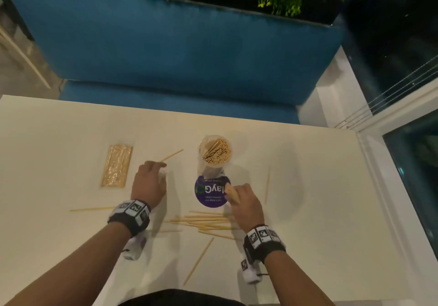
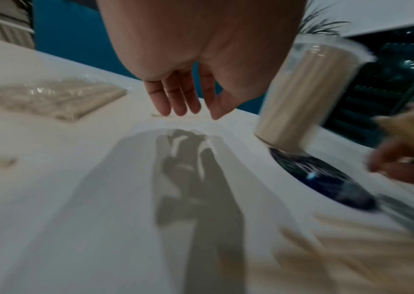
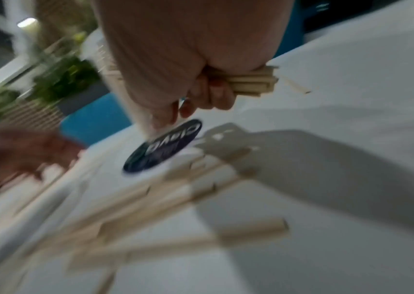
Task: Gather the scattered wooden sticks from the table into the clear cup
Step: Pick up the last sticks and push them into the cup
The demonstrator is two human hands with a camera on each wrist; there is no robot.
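Sticks in the cup: the clear cup stands upright on the white table, at the far edge of a round purple sticker, and it is already packed with wooden sticks.
Sticks on the table: a loose pile lies just in front of the sticker, between the two wrists; single sticks lie apart, one far left, one near the body, one to the right of the cup, and one by the left fingertips.
Right hand: the right hand is curled around a bundle of sticks, close to the foot of the cup.
Left hand: the left hand hovers over the table with relaxed, slightly bent fingers pointing down at the stick near them; it holds nothing.
Step in hand: I judge that the collecting is in the middle, with one bundle ready to go in.
Next move: the bundle must be lifted, turned upright and put into the narrow free space without tipping the cup.
Beside: a wrapped pack of sticks lies at the left.
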